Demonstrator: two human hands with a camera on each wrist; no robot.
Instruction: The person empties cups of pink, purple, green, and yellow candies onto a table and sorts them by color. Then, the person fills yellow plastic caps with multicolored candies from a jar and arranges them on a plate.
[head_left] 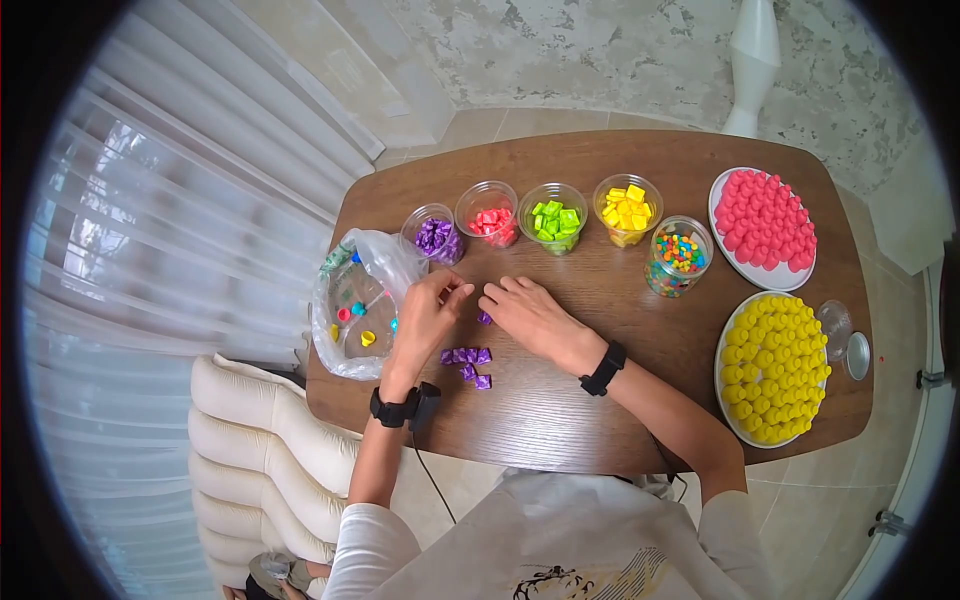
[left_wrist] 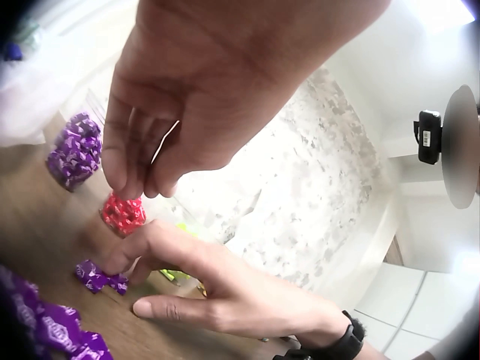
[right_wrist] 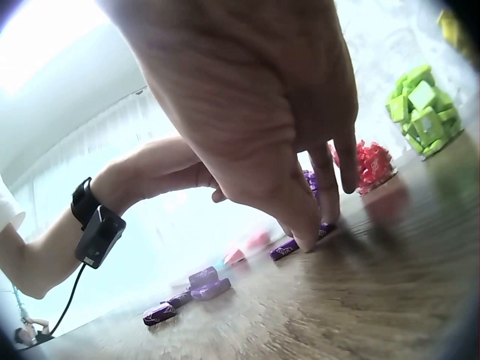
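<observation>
My right hand (head_left: pixel 530 312) reaches down to the table, fingertips right at a small purple wrapped candy (head_left: pixel 485 318). In the left wrist view its thumb stands apart from the index finger, beside a pair of purple candies (left_wrist: pixel 91 277). My left hand (head_left: pixel 432 308) hovers just left of it, fingers loosely bent with tips close to the thumb and nothing visible between them. Nearer the body, several more purple candies (head_left: pixel 466 356) lie in a short row with a couple below it. Beyond the left hand stands a clear cup of purple candies (head_left: pixel 438 238).
Further cups hold red candies (head_left: pixel 490 222), green candies (head_left: pixel 555 220), yellow candies (head_left: pixel 627 210) and small multicoloured pieces (head_left: pixel 680 252). Left stands a clear plastic bag (head_left: pixel 340 290) with small coloured toys. Plates of pink pieces (head_left: pixel 762 220) and yellow ducks (head_left: pixel 770 370) sit right.
</observation>
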